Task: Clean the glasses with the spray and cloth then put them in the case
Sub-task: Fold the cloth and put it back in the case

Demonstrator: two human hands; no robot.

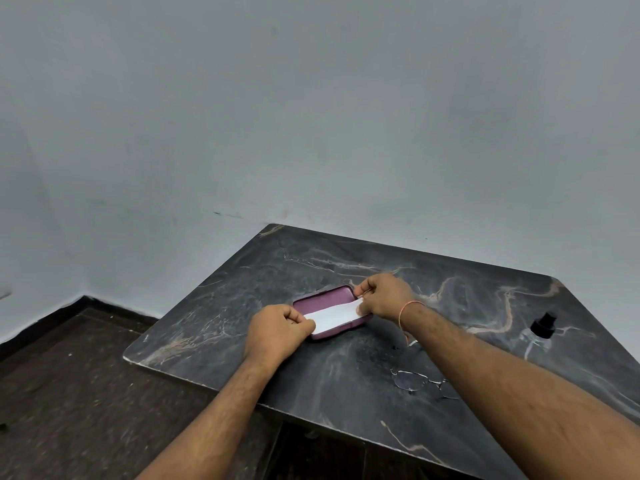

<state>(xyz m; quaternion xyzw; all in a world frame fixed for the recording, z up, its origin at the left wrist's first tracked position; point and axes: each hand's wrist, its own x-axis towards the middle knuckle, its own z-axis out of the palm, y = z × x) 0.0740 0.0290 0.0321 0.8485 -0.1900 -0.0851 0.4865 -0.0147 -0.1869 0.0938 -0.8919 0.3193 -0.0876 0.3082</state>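
A purple glasses case (325, 297) lies in the middle of the dark marble table (346, 258). Stretched over it is a white cloth (334, 315). My left hand (278, 329) pinches the cloth's near left end, and my right hand (382, 294) pinches its far right end. Thin wire-framed glasses (420, 381) lie on the table nearer to me, partly hidden under my right forearm. A clear spray bottle (538, 336) with a black nozzle stands at the right side of the table.
The table stands against a plain grey wall (311, 116). Dark brown floor (69, 393) shows to the left and below the table's front edge.
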